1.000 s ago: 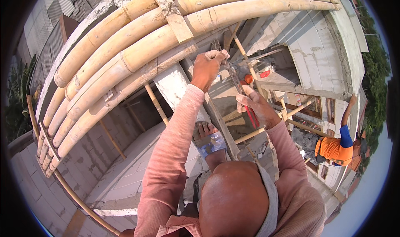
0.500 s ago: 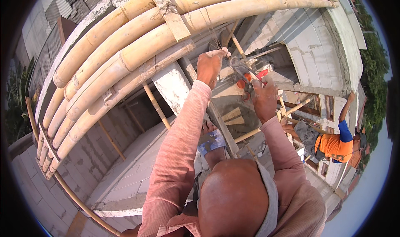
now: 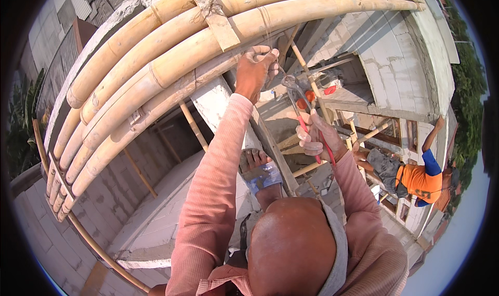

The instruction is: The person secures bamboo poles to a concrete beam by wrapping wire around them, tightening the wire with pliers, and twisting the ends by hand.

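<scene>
My left hand point(image 3: 254, 72) is closed on thin wire point(image 3: 267, 30) that hangs in loops over the bamboo poles point(image 3: 171, 67) near their lower edge. Red-handled pliers point(image 3: 293, 95) are in my right hand point(image 3: 319, 134), lower and to the right, their jaws up close below the left fingers. A short wooden batten point(image 3: 221, 30) crosses the poles, with wire wound on it. Beneath the hands a sandalled foot point(image 3: 260, 174) rests on a white block ledge beside a grey beam point(image 3: 275, 150). The top of a head point(image 3: 293, 244) with a grey band fills the lower middle.
A co-worker in an orange shirt point(image 3: 418, 179) is at the right, one arm reaching to a wall edge. Bamboo props point(image 3: 192, 124) stand under the poles. Below are block walls point(image 3: 390, 67), an opening with framed windows and a drop beside the ledge. Metal roofing lies upper left.
My right hand with the pliers swung up and then back down slightly, turning. My left hand moved slightly up and left, staying on the wire. The co-worker shifted a little.
</scene>
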{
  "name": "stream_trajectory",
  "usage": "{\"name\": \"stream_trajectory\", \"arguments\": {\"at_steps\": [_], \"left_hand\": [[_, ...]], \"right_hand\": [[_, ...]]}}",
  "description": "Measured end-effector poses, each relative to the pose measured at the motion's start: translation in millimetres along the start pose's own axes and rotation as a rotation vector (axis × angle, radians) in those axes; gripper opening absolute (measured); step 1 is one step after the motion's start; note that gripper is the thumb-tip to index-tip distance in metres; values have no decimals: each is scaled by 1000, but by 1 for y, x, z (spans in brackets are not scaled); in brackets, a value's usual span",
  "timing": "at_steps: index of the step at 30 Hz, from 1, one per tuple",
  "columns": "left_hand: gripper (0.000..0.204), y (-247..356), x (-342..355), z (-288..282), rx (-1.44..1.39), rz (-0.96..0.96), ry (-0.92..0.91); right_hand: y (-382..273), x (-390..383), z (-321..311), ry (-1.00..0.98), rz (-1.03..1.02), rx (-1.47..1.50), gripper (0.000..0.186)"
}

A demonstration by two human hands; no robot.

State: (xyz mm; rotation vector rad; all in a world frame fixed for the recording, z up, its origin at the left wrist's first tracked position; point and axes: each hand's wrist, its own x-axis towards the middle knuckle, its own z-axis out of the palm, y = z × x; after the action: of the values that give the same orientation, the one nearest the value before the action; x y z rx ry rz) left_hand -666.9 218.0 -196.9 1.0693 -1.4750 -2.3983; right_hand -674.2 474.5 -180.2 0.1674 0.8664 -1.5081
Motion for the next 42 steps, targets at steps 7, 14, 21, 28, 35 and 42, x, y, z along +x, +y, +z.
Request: {"name": "stream_trajectory", "arguments": {"at_steps": [7, 14, 21, 28, 35, 42], "left_hand": [[30, -7, 8, -23, 153, 75, -269], [27, -11, -1, -20, 186, 121, -233], [27, -18, -15, -9, -116, 134, -120], [33, -22, -28, -15, -133, 195, -181], [30, -29, -29, -20, 144, 219, 1], [24, -24, -31, -16, -90, 124, 51]], "right_hand": [[23, 13, -33, -605, 123, 714, 59], [7, 5, -8, 168, 23, -219, 37], [4, 1, 12, 676, -482, -1509, 34], [-10, 4, 31, 149, -82, -17, 44], [10, 8, 6, 253, -29, -478, 51], [36, 22, 1, 745, -596, -1812, 50]]}}
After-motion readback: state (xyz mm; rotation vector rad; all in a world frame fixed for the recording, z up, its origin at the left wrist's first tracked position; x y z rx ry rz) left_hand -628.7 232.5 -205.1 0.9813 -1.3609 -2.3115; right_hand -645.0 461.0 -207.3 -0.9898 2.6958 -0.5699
